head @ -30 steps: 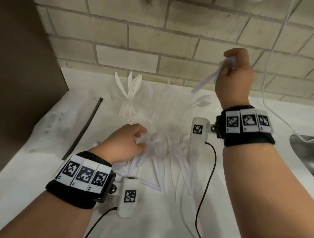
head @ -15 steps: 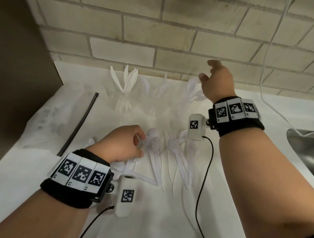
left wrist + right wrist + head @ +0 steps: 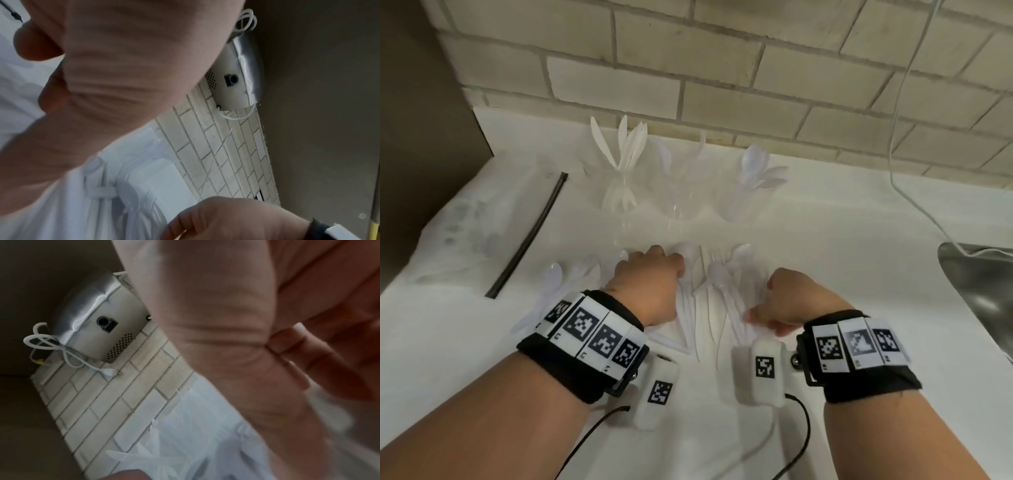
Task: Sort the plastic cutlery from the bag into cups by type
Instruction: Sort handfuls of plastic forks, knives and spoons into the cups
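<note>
Three clear cups stand by the brick wall: the left cup (image 3: 619,195) holds knives, the middle cup (image 3: 678,202) a few pieces, the right cup (image 3: 743,202) spoons. Loose white cutlery (image 3: 714,301) lies in a pile on the white counter. My left hand (image 3: 654,281) rests on the pile's left side, its fingers curled round a piece there. My right hand (image 3: 767,308) is low on the pile's right side, thumb and curled fingers pinching the handles. In the right wrist view a blurred white piece (image 3: 329,410) lies under the curled fingers (image 3: 287,340). The fingertips are hidden in the head view.
The clear plastic bag (image 3: 465,233) with its black zip strip (image 3: 530,236) lies at the left by a dark cabinet side. A steel sink (image 3: 979,284) is at the right edge. A white cable (image 3: 893,137) hangs down the brick wall.
My right hand carried a white piece to the spoon cup, let it go, then came down to the pile. My left hand stayed on the pile and closed on a piece.
</note>
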Demonstrator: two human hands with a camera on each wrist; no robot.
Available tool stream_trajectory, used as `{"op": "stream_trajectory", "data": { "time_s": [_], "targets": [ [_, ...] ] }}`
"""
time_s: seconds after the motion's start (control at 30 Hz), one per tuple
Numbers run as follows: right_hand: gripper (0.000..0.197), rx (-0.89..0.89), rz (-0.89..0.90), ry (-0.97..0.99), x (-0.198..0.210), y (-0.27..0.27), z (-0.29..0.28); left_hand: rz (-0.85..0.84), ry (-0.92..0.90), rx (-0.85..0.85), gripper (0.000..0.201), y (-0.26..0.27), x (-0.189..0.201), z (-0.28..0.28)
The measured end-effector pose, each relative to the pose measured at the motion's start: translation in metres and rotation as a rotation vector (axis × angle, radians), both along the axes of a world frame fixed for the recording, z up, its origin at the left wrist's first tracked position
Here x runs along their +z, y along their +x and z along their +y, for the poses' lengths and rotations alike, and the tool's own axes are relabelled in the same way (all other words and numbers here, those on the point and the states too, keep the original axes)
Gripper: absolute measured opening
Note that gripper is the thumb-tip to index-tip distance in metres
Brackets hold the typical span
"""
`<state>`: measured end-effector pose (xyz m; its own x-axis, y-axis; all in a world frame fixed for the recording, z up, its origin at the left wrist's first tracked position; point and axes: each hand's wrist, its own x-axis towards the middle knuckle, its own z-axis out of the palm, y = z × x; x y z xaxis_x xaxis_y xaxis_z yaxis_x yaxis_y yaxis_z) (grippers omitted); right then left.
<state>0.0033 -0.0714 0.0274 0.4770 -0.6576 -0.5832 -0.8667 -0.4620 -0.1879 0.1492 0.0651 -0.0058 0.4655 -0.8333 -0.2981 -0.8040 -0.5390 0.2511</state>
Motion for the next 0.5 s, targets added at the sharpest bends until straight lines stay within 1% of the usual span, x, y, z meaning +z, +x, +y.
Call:
{"op": "stream_trajectory", "data": {
  "time_s": [0.03,0.13,0.17,0.23,0.3,0.37,0.43,0.5],
  "targets": [
    [0.039,-0.024,-0.039,0.016,-0.004,0.003,0.001,0.013,-0.010,0.005,0.053,0.000,-0.001,-0.003],
    [0.057,-0.192,-0.196,0.136,-0.008,0.015,0.004,0.104,-0.040,-0.012,0.049,0.002,-0.002,-0.008],
    [0.063,-0.207,-0.215,0.143,-0.006,0.018,0.006,0.117,-0.043,-0.030,0.048,0.002,-0.002,-0.010],
    [0.064,-0.156,-0.216,0.114,-0.006,0.026,0.008,0.132,-0.045,-0.049,0.047,0.002,-0.002,-0.013],
    [0.056,-0.084,-0.166,0.078,-0.007,0.035,0.012,0.154,-0.054,-0.049,0.036,0.000,0.001,-0.017],
    [0.053,-0.034,-0.127,0.056,-0.009,0.044,0.015,0.198,-0.065,-0.025,0.027,0.001,0.004,-0.020],
    [0.056,0.011,-0.095,0.045,-0.012,0.051,0.020,0.301,-0.104,0.025,0.029,0.004,0.006,-0.022],
    [0.054,0.089,-0.060,0.012,-0.015,0.057,0.024,0.399,-0.140,0.058,0.037,0.005,0.008,-0.021]
  ]
}}
